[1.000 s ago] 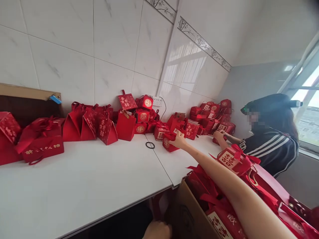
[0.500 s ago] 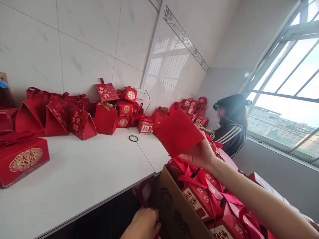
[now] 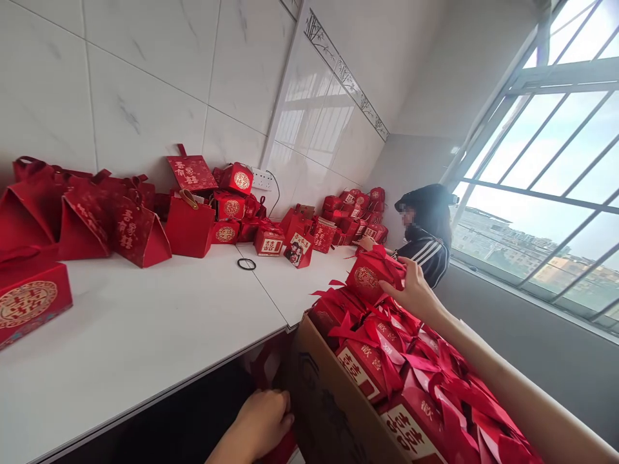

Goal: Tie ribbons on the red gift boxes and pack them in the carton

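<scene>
My right hand (image 3: 414, 293) is closed on the side of a red gift box (image 3: 366, 278) with a round gold emblem and a ribbon. This box sits at the far end of a cardboard box (image 3: 333, 412), atop several ribboned red gift boxes (image 3: 362, 367) with gold characters. Below the table edge, my left hand (image 3: 261, 422) is a loose fist beside the cardboard wall. Red material shows under and behind it; what its fingers hold, if anything, is hidden.
On the white table (image 3: 159, 309) stand red gift bags (image 3: 140, 232), small red boxes (image 3: 269, 240) and a black ring (image 3: 246, 264). A power strip (image 3: 262, 179) is by the wall. Beyond the cardboard box, a person (image 3: 425, 235) in a striped dark sleeve reaches toward stacked red boxes. A barred window is at right.
My right hand has lowered the red gift box and turned its emblem toward me; before, a plain red face showed. My left hand stays low by the cardboard. The view has swung right.
</scene>
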Demonstrator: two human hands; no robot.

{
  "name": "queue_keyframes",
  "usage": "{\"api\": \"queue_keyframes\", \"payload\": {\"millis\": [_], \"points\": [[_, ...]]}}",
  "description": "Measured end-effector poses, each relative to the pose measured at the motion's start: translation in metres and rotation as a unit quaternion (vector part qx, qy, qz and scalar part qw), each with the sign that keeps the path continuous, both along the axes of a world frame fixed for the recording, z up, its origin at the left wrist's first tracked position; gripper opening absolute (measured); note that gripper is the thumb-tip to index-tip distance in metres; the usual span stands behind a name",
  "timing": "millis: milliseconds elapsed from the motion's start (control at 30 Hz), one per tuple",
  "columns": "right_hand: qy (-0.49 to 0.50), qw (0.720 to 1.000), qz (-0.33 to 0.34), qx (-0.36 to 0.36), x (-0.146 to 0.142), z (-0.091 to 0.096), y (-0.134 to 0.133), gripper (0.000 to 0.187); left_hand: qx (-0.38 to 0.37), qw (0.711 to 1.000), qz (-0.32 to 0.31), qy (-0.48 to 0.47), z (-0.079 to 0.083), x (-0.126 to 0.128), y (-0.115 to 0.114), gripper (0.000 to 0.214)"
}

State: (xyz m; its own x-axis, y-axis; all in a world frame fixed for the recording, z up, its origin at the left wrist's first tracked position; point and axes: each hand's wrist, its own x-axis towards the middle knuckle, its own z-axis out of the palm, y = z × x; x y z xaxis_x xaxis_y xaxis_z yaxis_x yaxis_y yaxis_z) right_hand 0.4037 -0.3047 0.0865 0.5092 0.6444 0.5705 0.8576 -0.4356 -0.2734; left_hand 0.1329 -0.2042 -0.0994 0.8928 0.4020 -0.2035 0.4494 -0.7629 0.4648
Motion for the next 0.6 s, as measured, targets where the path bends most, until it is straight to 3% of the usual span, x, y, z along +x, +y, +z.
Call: {"api": "queue_keyframes", "payload": {"millis": [133, 300, 400, 467, 600], "points": [[0.009, 0.999, -0.009, -0.046, 0.009, -0.017, 0.002, 0.072, 0.004, 1.0, -0.009, -0.001, -0.003, 0.002, -0.002, 0.031], [-0.063, 0.984, -0.034, -0.164, 0.003, -0.021, 0.005, 0.069, -0.001, 1.0, -0.008, 0.003, -0.002, 0.003, -0.002, 0.029], [-0.106, 0.968, -0.075, -0.214, -0.008, -0.012, 0.007, 0.076, -0.009, 1.0, -0.004, 0.001, -0.002, 0.003, -0.002, 0.031], [-0.137, 0.966, -0.094, -0.196, -0.023, 0.001, 0.014, 0.08, -0.016, 1.0, 0.002, -0.001, -0.006, 0.003, -0.002, 0.031], [-0.19, 0.965, -0.035, -0.175, -0.065, 0.03, 0.057, 0.064, -0.034, 0.999, 0.005, 0.003, -0.011, 0.005, -0.001, 0.03]]}}
